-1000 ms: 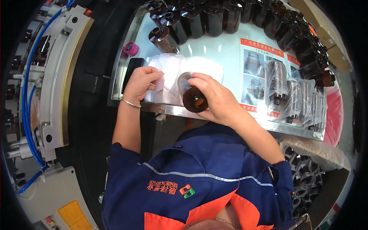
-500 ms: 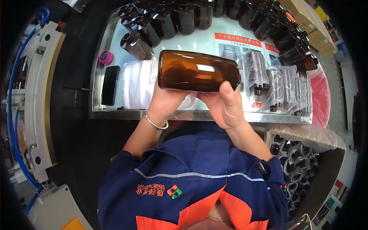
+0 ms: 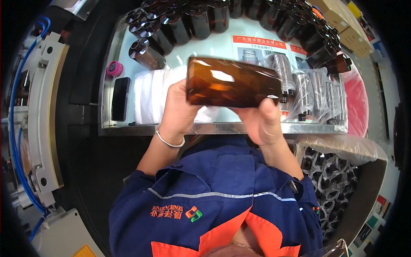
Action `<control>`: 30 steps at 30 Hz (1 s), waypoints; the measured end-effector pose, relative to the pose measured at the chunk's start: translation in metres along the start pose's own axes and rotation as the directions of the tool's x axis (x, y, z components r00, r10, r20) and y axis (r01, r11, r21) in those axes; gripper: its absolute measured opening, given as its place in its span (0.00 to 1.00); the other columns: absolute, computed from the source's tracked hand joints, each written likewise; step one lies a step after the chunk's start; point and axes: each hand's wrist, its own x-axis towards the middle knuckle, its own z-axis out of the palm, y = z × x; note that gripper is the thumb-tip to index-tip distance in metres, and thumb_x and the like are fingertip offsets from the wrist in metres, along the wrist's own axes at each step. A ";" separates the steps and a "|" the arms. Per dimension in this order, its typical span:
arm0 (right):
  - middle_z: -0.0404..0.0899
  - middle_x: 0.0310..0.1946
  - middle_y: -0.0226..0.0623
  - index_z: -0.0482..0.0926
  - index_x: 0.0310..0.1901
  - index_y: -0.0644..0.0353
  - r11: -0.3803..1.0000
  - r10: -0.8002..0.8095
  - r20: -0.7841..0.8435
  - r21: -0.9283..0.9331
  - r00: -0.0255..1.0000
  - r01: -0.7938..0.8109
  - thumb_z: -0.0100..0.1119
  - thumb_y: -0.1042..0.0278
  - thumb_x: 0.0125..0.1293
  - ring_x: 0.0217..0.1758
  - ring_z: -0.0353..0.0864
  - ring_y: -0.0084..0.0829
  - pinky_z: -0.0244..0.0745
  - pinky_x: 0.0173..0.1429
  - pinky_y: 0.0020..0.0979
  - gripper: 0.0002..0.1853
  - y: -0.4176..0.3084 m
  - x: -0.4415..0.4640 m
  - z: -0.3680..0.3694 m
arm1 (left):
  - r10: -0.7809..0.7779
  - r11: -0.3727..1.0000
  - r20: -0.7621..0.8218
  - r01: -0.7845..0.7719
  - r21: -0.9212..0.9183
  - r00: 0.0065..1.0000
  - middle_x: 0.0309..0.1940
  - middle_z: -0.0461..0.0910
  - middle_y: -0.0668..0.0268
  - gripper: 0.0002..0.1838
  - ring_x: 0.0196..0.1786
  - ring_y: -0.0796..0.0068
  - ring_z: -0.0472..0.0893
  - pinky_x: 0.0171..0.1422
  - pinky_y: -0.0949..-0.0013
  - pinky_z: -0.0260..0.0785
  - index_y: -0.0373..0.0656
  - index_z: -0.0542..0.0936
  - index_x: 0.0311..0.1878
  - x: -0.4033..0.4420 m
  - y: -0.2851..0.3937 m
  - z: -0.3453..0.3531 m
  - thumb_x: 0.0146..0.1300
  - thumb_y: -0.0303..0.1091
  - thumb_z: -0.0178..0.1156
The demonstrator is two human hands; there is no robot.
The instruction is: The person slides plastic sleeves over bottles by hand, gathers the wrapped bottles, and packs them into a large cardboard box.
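An amber-brown bottle (image 3: 233,83) lies sideways in the air over the front of the table, held between both hands. My left hand (image 3: 182,109) grips its left end, the fingers mostly hidden behind it. My right hand (image 3: 263,122) closes on the other end from below, thumb up against the near side. White folded bags (image 3: 154,96) lie under and behind my left hand. To the right of my right hand, dark bottles in clear plastic bags (image 3: 302,92) rest on the table.
Many dark bottles (image 3: 197,21) stand along the table's (image 3: 171,129) far edge. A phone (image 3: 120,98) and a pink roll (image 3: 114,68) sit at the left. Printed sheets (image 3: 259,42) lie mid-table. At lower right is a carton (image 3: 370,184) of bagged bottles; machinery (image 3: 40,115) stands left.
Both hands have shifted the bottle slightly right. It has turned a little and looks blurred by motion. The right hand has also moved a bit right.
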 end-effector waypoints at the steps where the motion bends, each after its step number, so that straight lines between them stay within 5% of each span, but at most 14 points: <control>1: 0.73 0.56 0.44 0.63 0.63 0.66 0.995 -0.028 0.008 -0.100 1.000 0.029 0.67 0.65 0.55 0.59 0.74 0.38 0.69 0.65 0.42 0.35 -0.002 0.001 0.007 | 0.003 1.000 -0.014 -0.003 0.012 1.000 0.37 0.83 0.63 0.11 0.35 0.79 0.81 0.42 0.74 0.76 0.33 0.80 0.44 -0.002 0.001 0.005 0.57 0.17 0.62; 6: 0.71 0.55 0.42 0.64 0.62 0.65 0.971 -0.119 -0.047 -0.214 0.992 0.106 0.67 0.70 0.55 0.57 0.75 0.36 0.69 0.65 0.40 0.33 -0.027 0.002 -0.003 | -0.206 0.948 0.071 0.217 -0.232 0.976 0.34 0.82 0.60 0.04 0.32 0.75 0.80 0.38 0.70 0.77 0.34 0.78 0.41 0.012 -0.003 -0.032 0.63 0.23 0.60; 8: 0.70 0.54 0.41 0.64 0.61 0.64 0.696 -0.251 0.089 -0.675 0.964 0.244 0.69 0.75 0.52 0.58 0.74 0.34 0.69 0.65 0.40 0.34 -0.033 -0.002 0.001 | -0.195 0.893 0.237 0.272 -0.359 0.952 0.32 0.80 0.62 0.05 0.32 0.74 0.79 0.37 0.69 0.73 0.37 0.78 0.42 0.013 0.002 -0.038 0.65 0.24 0.57; 9: 0.68 0.54 0.41 0.64 0.60 0.63 0.688 -0.281 0.090 -0.675 0.955 0.266 0.72 0.77 0.47 0.60 0.71 0.32 0.69 0.65 0.37 0.38 -0.028 -0.003 0.004 | -0.187 0.908 0.239 0.260 -0.328 0.953 0.29 0.79 0.63 0.04 0.27 0.77 0.77 0.32 0.73 0.69 0.36 0.79 0.40 0.011 0.004 -0.034 0.62 0.25 0.61; 10: 0.67 0.56 0.46 0.65 0.61 0.61 0.381 -0.321 0.271 -0.841 0.908 0.385 0.73 0.79 0.42 0.61 0.71 0.38 0.68 0.65 0.36 0.41 -0.024 -0.001 -0.009 | -0.188 0.908 0.236 0.260 -0.329 0.953 0.29 0.79 0.63 0.04 0.27 0.77 0.77 0.32 0.73 0.69 0.36 0.79 0.40 0.006 0.008 -0.027 0.62 0.25 0.61; 12: 0.66 0.57 0.49 0.67 0.61 0.58 -0.072 -0.213 0.523 -0.851 0.825 0.521 0.74 0.78 0.39 0.60 0.71 0.46 0.66 0.66 0.35 0.42 -0.023 0.005 -0.002 | -0.172 0.983 0.343 0.136 0.126 0.924 0.28 0.80 0.64 0.04 0.25 0.82 0.77 0.29 0.79 0.68 0.35 0.81 0.36 -0.006 0.019 -0.012 0.58 0.21 0.65; 18: 0.66 0.62 0.47 0.74 0.56 0.46 0.139 0.000 0.466 -0.876 0.885 0.461 0.75 0.71 0.39 0.63 0.70 0.52 0.73 0.59 0.42 0.36 -0.007 0.014 0.000 | -0.066 0.990 0.615 -0.025 0.137 0.786 0.27 0.81 0.65 0.03 0.21 0.84 0.75 0.25 0.81 0.65 0.34 0.82 0.35 -0.013 0.038 -0.010 0.56 0.20 0.65; 20: 0.66 0.62 0.46 0.74 0.54 0.47 -0.320 0.016 0.509 -0.813 0.861 0.487 0.71 0.74 0.43 0.63 0.69 0.54 0.73 0.60 0.42 0.32 -0.010 0.026 -0.016 | -0.101 0.917 0.137 0.039 0.398 0.985 0.27 0.81 0.67 0.02 0.23 0.85 0.74 0.26 0.81 0.66 0.34 0.82 0.35 -0.005 0.029 -0.018 0.58 0.21 0.63; 22: 0.68 0.58 0.47 0.75 0.50 0.47 -0.647 0.094 0.465 -0.644 0.880 0.409 0.68 0.74 0.43 0.62 0.68 0.56 0.69 0.62 0.46 0.28 -0.020 0.033 -0.034 | 0.020 0.910 -0.170 0.053 0.411 0.985 0.28 0.81 0.70 0.02 0.24 0.86 0.74 0.27 0.81 0.65 0.35 0.82 0.34 0.013 0.020 -0.043 0.60 0.22 0.61; 24: 0.67 0.59 0.51 0.75 0.49 0.51 -0.849 0.192 0.428 -0.378 0.883 0.368 0.69 0.68 0.45 0.63 0.66 0.58 0.67 0.63 0.47 0.26 -0.028 0.035 -0.037 | 0.003 0.867 -0.248 0.121 0.484 0.969 0.27 0.81 0.66 0.03 0.23 0.82 0.75 0.27 0.77 0.67 0.35 0.81 0.33 0.021 0.007 -0.069 0.58 0.25 0.63; 26: 0.69 0.56 0.52 0.75 0.49 0.53 -0.839 0.261 0.383 -0.365 0.886 0.404 0.70 0.64 0.46 0.61 0.69 0.56 0.69 0.60 0.45 0.25 -0.031 0.039 -0.027 | -0.065 0.625 -0.193 0.191 0.757 0.979 0.26 0.79 0.70 0.06 0.23 0.88 0.72 0.26 0.81 0.64 0.36 0.80 0.37 0.024 -0.003 -0.079 0.60 0.29 0.64; 27: 0.72 0.53 0.54 0.75 0.48 0.56 -0.826 0.321 0.344 -0.354 0.882 0.438 0.70 0.60 0.48 0.59 0.72 0.53 0.71 0.57 0.43 0.25 -0.033 0.042 -0.020 | -0.027 0.473 -0.087 0.089 0.877 0.996 0.24 0.79 0.65 0.12 0.24 0.74 0.77 0.28 0.70 0.68 0.36 0.79 0.35 0.021 -0.010 -0.078 0.56 0.34 0.68; 28: 0.72 0.53 0.54 0.75 0.48 0.56 -0.826 0.327 0.345 -0.348 0.880 0.443 0.70 0.60 0.48 0.59 0.72 0.53 0.71 0.57 0.43 0.25 -0.033 0.051 -0.007 | -0.024 0.478 -0.091 0.091 0.874 0.996 0.24 0.79 0.65 0.12 0.24 0.74 0.77 0.28 0.70 0.68 0.36 0.79 0.35 0.022 -0.015 -0.074 0.56 0.34 0.68; 30: 0.77 0.45 0.48 0.73 0.54 0.55 -0.688 0.370 0.126 -0.629 0.920 0.363 0.69 0.53 0.51 0.49 0.78 0.47 0.74 0.48 0.41 0.30 -0.017 0.076 0.022 | -0.020 0.092 0.121 -0.119 0.989 0.992 0.24 0.79 0.57 0.16 0.29 0.58 0.79 0.36 0.59 0.70 0.36 0.78 0.31 0.023 -0.026 -0.071 0.52 0.40 0.70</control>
